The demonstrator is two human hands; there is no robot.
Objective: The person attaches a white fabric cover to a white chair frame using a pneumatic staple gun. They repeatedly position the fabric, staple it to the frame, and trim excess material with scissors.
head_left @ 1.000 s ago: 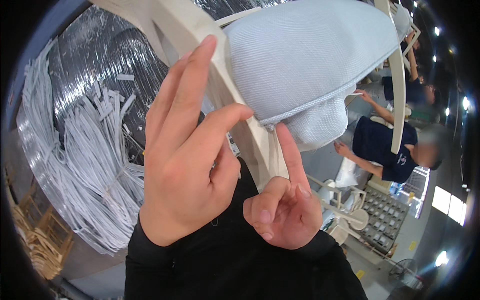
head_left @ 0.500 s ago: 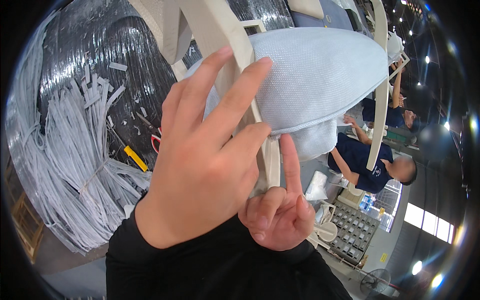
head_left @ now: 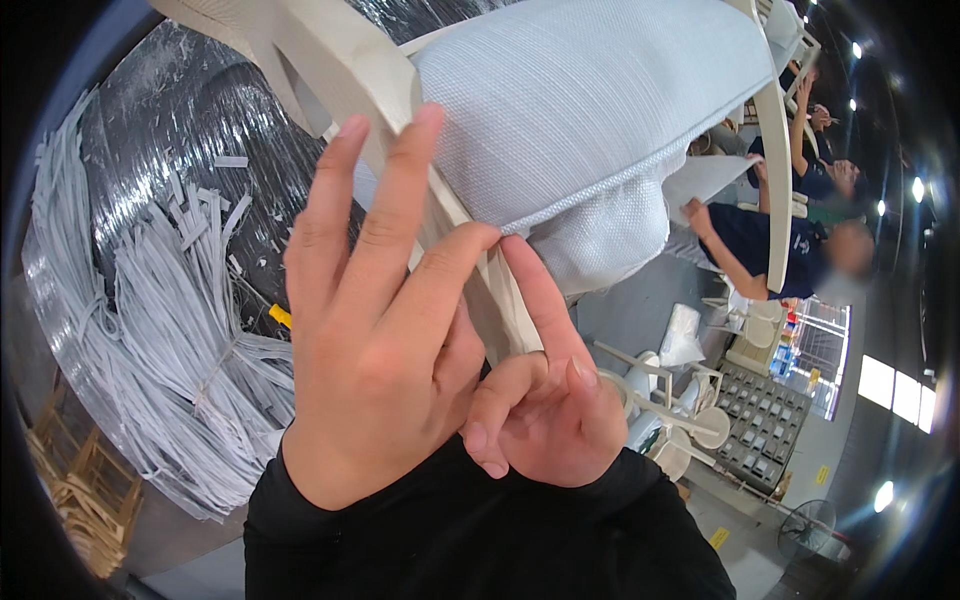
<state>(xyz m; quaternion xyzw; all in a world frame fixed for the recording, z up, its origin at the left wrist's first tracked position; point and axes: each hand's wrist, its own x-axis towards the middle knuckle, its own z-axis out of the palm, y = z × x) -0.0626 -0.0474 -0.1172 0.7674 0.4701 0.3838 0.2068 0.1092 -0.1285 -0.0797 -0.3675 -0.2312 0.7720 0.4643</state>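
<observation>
A light blue-grey woven fabric cover [head_left: 590,110] with a piped edge sits against a cream wooden chair frame [head_left: 360,70]. My left hand [head_left: 370,330] lies over the frame, fingers spread, two of them reaching along the wood. Its index fingertip touches the cover's near corner, by the end of the piping. From below, my right hand [head_left: 550,410] points its index finger at that same corner, palm up, with its other fingers loosely bent. Neither hand visibly grasps anything. A loose fold of fabric [head_left: 610,235] hangs under the piped edge.
Left of the chair, a tied bundle of grey strips [head_left: 185,350] lies on a black film-wrapped surface [head_left: 200,110]. A yellow-handled tool [head_left: 280,316] is partly behind my left hand. A co-worker in a dark shirt [head_left: 750,245] handles cloth at the right; a fan [head_left: 812,530] stands beyond.
The chair and cover have shifted left and upward in view, along with my fingertips at the corner. My left hand now hides the red-handled scissors and more of the yellow-handled tool.
</observation>
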